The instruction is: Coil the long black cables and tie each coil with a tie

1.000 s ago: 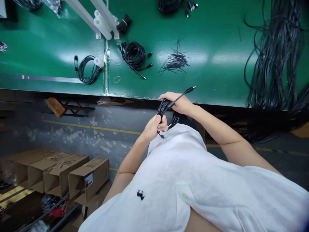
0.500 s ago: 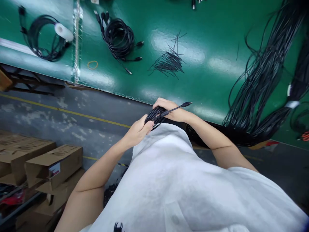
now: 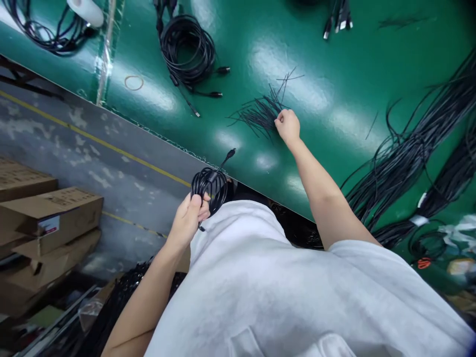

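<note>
My left hand (image 3: 189, 216) grips a small coil of black cable (image 3: 220, 187) in front of the white shirt, below the bench edge. One cable end with a black plug (image 3: 230, 153) sticks up from this coil. Over the bench, my right hand (image 3: 289, 128) is closed in a pinch at the right side of a loose pile of thin black twist ties (image 3: 258, 114). Its fingertips touch the ties; how many lie between them is hidden. A larger coil of black cable (image 3: 188, 49) with several plugs rests on the green bench to the left of the pile.
Long bundles of black cable (image 3: 412, 148) cover the bench's right side, near orange-handled scissors (image 3: 424, 263). A rubber band (image 3: 134, 83), another cable coil (image 3: 44, 39) and a white roll (image 3: 86, 11) lie at left. Cardboard boxes (image 3: 70, 213) stand on the floor.
My right hand has let go of the cable coil and moved up and right to the pile of ties. My left hand keeps the coil, now slightly lower and further left. The view has shifted.
</note>
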